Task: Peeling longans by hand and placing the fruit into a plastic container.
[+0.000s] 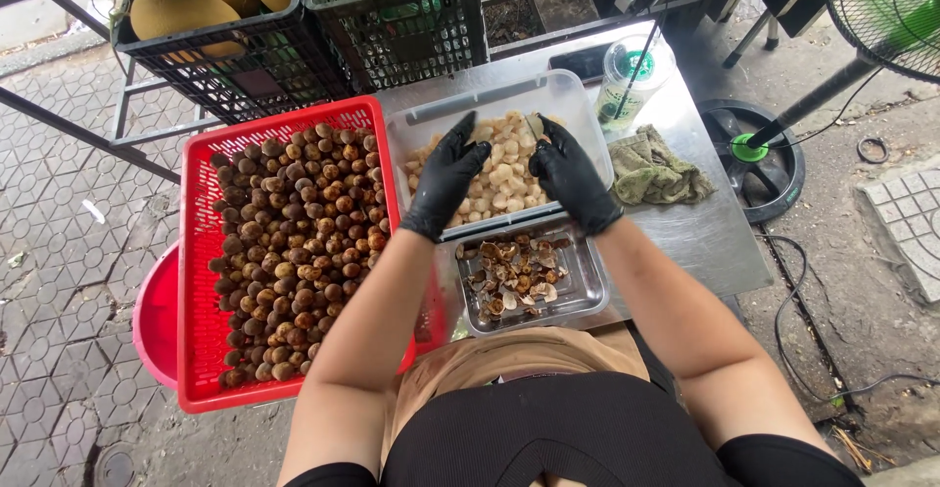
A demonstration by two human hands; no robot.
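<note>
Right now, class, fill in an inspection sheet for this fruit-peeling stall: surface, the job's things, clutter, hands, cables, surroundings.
Surface: metal table, bare at its right side.
Job's things: red basket full of brown unpeeled fruits; clear tub of pale peeled pieces; small metal tray of shells.
Clutter: green rag; lidded plastic cup with straw; dark phone.
Hands: left hand and right hand, black-gloved, over the tub; whether either holds a piece cannot be told.
Cables: black cable on the ground, right.
Surroundings: black crates behind; standing fan base; paved ground.
</note>
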